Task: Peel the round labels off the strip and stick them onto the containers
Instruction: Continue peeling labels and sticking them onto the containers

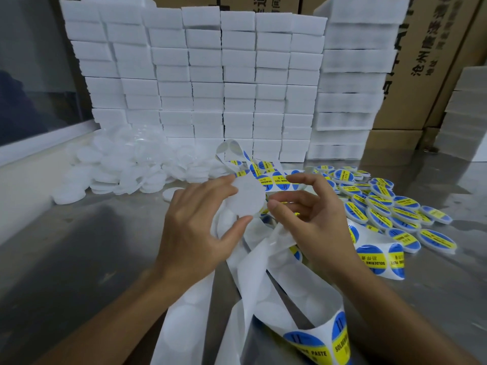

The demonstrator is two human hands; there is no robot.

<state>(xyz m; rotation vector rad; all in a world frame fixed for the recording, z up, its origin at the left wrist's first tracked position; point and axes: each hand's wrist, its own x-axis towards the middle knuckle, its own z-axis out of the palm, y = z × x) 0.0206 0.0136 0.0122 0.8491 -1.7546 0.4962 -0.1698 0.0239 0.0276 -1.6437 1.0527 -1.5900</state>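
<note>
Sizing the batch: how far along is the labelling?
Done: a pile of labelled containers lies right of the hands. In hand: the left hand holds a blank container; the right hand is beside it over the label strip. Left: a heap of unlabelled containers at the left, and labels remain on the strip.

A white round container [246, 200] is held up between strip and piles. The label strip [266, 262] curls loosely; labelled containers [382, 204] lie right, bare ones [126, 167] left

left hand [200, 222]: fingers curled, pinching | right hand [313, 214]: raised beside it, fingers bent
</note>
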